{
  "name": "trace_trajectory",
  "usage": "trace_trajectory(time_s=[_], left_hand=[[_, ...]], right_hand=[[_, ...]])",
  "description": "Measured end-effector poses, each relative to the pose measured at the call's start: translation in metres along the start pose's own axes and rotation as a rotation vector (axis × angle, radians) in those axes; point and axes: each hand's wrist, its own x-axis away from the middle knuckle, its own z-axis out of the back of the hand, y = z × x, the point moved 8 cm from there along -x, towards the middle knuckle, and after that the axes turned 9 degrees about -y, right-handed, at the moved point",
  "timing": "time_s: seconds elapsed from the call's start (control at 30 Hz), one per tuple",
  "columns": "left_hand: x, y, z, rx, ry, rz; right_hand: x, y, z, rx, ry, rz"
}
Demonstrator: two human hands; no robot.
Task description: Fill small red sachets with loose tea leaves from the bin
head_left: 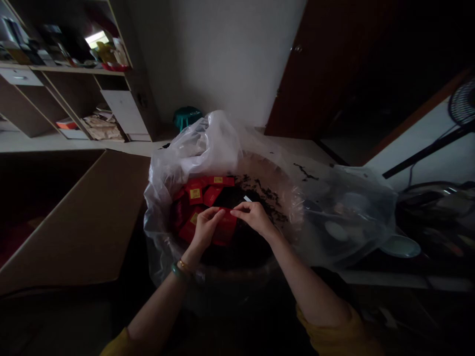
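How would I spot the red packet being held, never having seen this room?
Find the big round tub lined with clear plastic, mid-picture. Inside, toward the left, lie red packets, several with yellow labels. Unlike them, the held packet has its upper edge pinched by both left hand and right hand.

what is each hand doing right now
Left hand: closed, pinching a red packet at its upper edge.
Right hand: closed, pinching the same packet's upper edge.

Yellow sleeves [330,329] (plus a green bangle [176,270])
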Motion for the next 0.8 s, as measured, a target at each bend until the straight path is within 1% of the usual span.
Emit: trace_trajectory(time_s=[0.17,0.33,0.4,0.47,0.5,0.57,0.6,0.63,0.7,0.73,0.8], left_hand=[[0.001,-0.003,-0.011,0.063,-0.127,0.086],[0.001,-0.008,-0.013,0.084,-0.164,0.129],[0.002,-0.014,-0.019,0.153,-0.213,0.163],[0.004,-0.023,-0.027,0.230,-0.260,0.229],[0.004,-0.028,-0.030,0.257,-0.266,0.267],[0.005,-0.036,-0.031,0.286,-0.223,0.324],[0.004,-0.039,-0.030,0.294,-0.191,0.340],[0.003,-0.041,-0.029,0.300,-0.163,0.346],[0.001,-0.041,-0.027,0.310,-0.134,0.347],[0.001,-0.040,-0.026,0.309,-0.129,0.344],[0.000,-0.038,-0.024,0.297,-0.119,0.337]], right_hand=[[0.002,-0.007,0.004,0.046,0.026,0.039],[0.003,-0.010,-0.001,0.084,0.001,0.066],[0.003,-0.012,-0.001,0.092,0.019,0.080],[0.002,-0.011,0.000,0.098,0.034,0.088],[0.000,-0.008,0.001,0.101,0.031,0.084],[-0.006,0.004,0.010,0.117,0.031,0.050],[-0.009,0.014,0.017,0.138,0.039,0.010],[-0.011,0.026,0.028,0.171,0.074,-0.043],[-0.014,0.057,0.049,0.320,0.137,-0.216],[-0.014,0.071,0.056,0.422,0.130,-0.285],[-0.016,0.100,0.057,0.534,0.010,-0.418]])
